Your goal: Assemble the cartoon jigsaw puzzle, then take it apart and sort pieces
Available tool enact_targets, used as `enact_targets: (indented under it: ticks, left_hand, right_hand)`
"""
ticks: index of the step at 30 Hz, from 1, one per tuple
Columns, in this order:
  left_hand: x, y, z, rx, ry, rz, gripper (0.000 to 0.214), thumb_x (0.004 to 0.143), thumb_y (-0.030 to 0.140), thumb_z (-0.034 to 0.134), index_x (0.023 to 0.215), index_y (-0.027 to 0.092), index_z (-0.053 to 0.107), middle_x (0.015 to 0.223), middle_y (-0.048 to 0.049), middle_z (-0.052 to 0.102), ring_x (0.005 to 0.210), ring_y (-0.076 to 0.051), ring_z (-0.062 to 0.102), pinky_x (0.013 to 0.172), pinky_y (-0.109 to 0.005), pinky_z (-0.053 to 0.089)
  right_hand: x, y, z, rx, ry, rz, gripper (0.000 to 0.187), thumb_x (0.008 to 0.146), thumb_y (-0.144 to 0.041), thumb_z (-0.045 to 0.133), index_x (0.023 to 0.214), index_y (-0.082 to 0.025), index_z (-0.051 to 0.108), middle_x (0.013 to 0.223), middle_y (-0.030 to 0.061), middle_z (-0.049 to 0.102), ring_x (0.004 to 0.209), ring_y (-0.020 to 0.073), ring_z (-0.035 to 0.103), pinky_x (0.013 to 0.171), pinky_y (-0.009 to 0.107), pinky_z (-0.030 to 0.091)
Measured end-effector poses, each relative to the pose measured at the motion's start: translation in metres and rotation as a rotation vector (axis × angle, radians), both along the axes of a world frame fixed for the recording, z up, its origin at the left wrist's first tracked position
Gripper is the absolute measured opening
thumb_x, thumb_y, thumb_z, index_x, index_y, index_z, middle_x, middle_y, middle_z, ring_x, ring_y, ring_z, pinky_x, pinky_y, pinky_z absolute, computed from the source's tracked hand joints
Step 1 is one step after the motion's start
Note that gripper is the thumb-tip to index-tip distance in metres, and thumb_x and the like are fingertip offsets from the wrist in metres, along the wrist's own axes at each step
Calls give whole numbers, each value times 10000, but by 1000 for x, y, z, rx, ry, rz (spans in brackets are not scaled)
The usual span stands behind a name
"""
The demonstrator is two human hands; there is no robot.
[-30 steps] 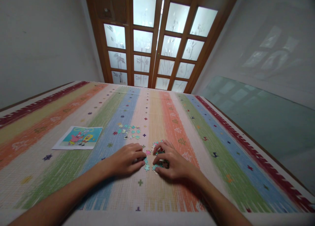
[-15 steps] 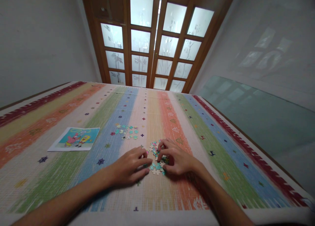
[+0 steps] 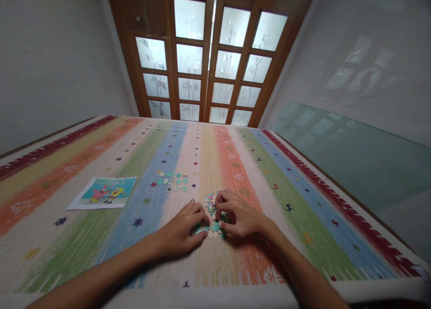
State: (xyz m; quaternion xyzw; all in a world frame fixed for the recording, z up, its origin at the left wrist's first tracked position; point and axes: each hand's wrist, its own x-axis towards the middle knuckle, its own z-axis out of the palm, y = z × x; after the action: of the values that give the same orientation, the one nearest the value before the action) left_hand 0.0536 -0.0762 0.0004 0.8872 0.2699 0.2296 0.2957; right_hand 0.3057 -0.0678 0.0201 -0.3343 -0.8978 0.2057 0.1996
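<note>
A small pile of jigsaw puzzle pieces (image 3: pixel 214 232), teal, pink and pale, lies on the striped tablecloth between my hands. At the pile's left edge is my left hand (image 3: pixel 188 226), fingers curled and thumb apart from them, with teal pieces showing in the gap. My right hand (image 3: pixel 237 215) arches over the right side of the pile, its bent fingers and thumb apart among the pieces. Both sets of fingertips partly cover the pile. Farther left, a group of spread-out puzzle pieces (image 3: pixel 173 181), mostly teal and pale, lies in loose rows.
A printed cartoon picture (image 3: pixel 107 193) lies flat at the left. The striped tablecloth (image 3: pixel 161 273) covers the table. Beyond the far edge stand wooden doors with frosted panes (image 3: pixel 190 59). A greenish glass panel (image 3: pixel 353 152) leans along the right wall.
My left hand has shifted slightly onto the pile's edge, its fingers and thumb parting around teal pieces. My right hand stays nearly in place. The camera view has tilted slightly.
</note>
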Motion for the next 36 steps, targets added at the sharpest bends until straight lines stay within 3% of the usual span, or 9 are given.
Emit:
enact_targets:
  ticks: [6,10,16,20,36]
  left_hand:
    - [0,1,1,-47,-50,7,48,913,204,602,960,212,613,967,-49,637,922,-216,556,853,-381,476]
    - [-13,19,9,-55,-111,27,86,959,255,566,966,211,640,904,-55,687,827,-195,603,770,-355,496]
    - [-73,77,28,27,19,354,207,909,365,561,909,216,704,842,-37,719,774,-206,617,762,-349,498]
    - [-105,100,26,18,133,474,193,835,370,577,844,232,712,850,-45,752,784,-241,653,773,-373,502]
    - [-109,103,14,105,165,466,174,814,368,589,770,245,704,810,-65,734,794,-277,632,817,-434,525]
  right_hand:
    - [-2,0,0,-9,13,14,185,703,-120,734,873,-188,709,1046,70,590,1024,249,571,935,435,461]
    - [-5,-2,-1,-21,14,13,218,709,-127,747,913,-202,726,1075,69,578,1039,243,565,946,431,476]
    - [-8,-6,0,-59,-17,30,169,726,-141,774,882,-207,769,1070,72,583,1045,242,556,972,444,468]
    - [-9,-6,0,-72,-21,26,172,715,-126,762,861,-215,765,1052,63,584,1030,239,555,1001,466,449]
    - [-8,-4,-3,-45,-16,38,159,711,-82,686,805,-209,668,1012,56,585,993,227,564,979,449,464]
